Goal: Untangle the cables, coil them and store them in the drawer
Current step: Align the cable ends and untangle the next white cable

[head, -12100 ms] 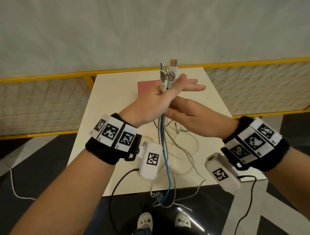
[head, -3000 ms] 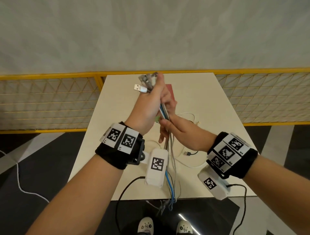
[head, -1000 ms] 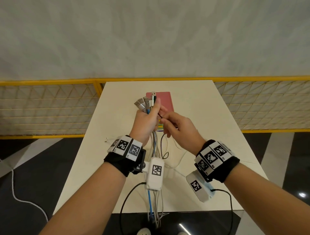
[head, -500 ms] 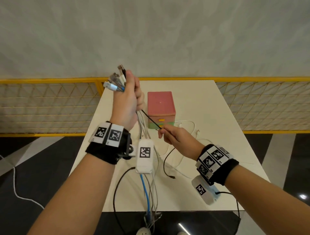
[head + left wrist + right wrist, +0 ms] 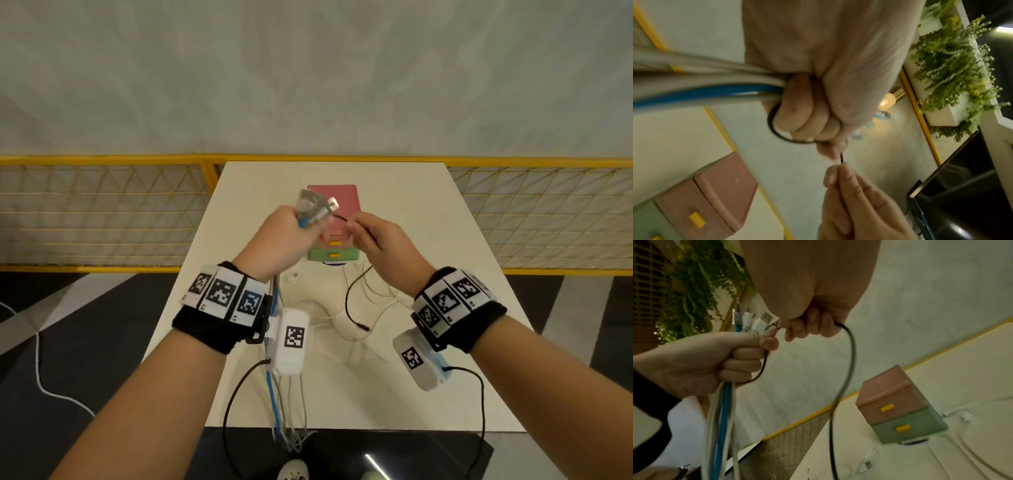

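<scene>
At the near edge of the surface (image 5: 342, 394), the free ends of the cable bundle (image 5: 274, 401) hang over and dangle toward the floor: a blue lead among several white and grey ones. Higher up, the left hand (image 5: 277, 243) is fisted round that bundle, with the plugs (image 5: 317, 207) fanning out above the knuckles. Just beside it, the right hand (image 5: 383, 240) pinches the black cable (image 5: 347, 301) between thumb and fingertips, close to where it leaves the left fist; from the pinch it drops in a slack curve, and its free plug lies on the surface near the middle. Loose white cables (image 5: 373, 294) sprawl on the surface under the hands. Beyond them, toward the far edge, stands the small drawer unit (image 5: 337, 253), pink over green with yellow pulls, both drawers appearing closed.

The black cable looks thin, light and limp, so it should slide free with a gentle pull, though it may snag where it loops round the left fingers. Holding it by the cord near the fist, not by the plug, seems safest. The plugs are the stiff parts and would anchor a coil well.
</scene>
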A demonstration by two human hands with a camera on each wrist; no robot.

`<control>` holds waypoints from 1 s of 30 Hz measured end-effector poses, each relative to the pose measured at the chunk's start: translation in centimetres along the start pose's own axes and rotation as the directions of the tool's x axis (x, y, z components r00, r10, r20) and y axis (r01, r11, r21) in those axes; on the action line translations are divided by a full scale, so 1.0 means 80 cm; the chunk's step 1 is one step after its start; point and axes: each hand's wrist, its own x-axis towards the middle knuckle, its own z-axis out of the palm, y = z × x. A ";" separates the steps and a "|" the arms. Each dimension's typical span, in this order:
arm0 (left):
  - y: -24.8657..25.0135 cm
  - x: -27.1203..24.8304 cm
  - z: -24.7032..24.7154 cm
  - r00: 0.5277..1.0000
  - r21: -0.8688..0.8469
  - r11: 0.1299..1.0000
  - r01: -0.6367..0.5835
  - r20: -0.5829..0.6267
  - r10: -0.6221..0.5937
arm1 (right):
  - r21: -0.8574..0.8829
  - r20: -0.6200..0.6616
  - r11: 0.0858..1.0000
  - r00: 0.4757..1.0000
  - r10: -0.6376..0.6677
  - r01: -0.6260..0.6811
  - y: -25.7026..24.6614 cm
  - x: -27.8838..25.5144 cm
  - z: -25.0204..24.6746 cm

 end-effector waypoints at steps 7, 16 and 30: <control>0.000 0.016 -0.024 0.921 -0.338 0.939 -0.064 -0.383 -0.075 | 0.040 0.168 0.991 0.978 0.122 -0.131 0.035 -0.048 0.053; -0.001 0.008 -0.024 0.966 -0.026 0.999 0.033 -0.254 -0.038 | -0.125 0.572 0.953 0.764 0.298 -0.277 0.046 -0.079 0.098; 0.018 -0.025 -0.017 0.984 -0.089 0.980 -0.177 -0.042 0.174 | -0.269 0.419 0.963 0.895 0.150 -0.035 -0.036 -0.010 0.001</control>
